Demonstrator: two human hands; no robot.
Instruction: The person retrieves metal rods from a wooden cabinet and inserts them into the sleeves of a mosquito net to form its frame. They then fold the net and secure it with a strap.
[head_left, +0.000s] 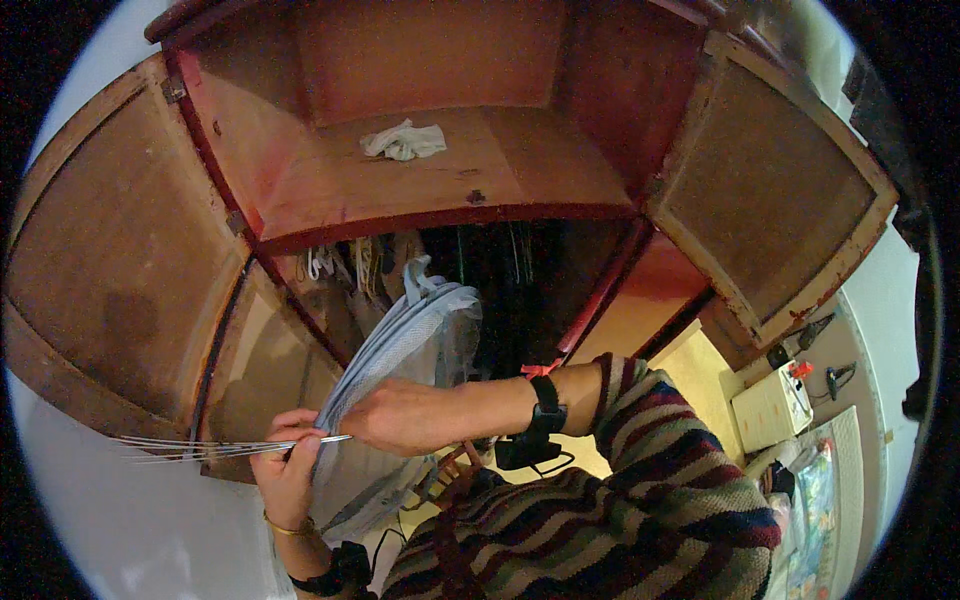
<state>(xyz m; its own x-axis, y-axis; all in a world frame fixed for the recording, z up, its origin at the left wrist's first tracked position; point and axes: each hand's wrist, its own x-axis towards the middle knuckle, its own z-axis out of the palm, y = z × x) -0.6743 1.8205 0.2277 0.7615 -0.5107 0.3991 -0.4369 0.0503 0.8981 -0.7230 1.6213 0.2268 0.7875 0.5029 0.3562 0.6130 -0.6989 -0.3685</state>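
A folded grey-blue mesh piece with bound fabric edges (386, 341) hangs upright before me, its looped top in front of the wardrobe's lower opening. My left hand (289, 457) pinches a bundle of thin metal rods (202, 450) between thumb and fingers, against the mesh's edge. The rods fan out to the left, and their other ends reach my right hand. Closed around part of the mesh, my right hand (397, 416) is just right of the left; its fingers are mostly hidden.
The wooden wardrobe's doors (127, 262) (772, 187) stand open on both sides. A crumpled white cloth (405, 141) lies on its shelf (525, 169). Hangers (364, 259) hang below. At right are a white cabinet (772, 409) and a bed with patterned fabric (814, 510).
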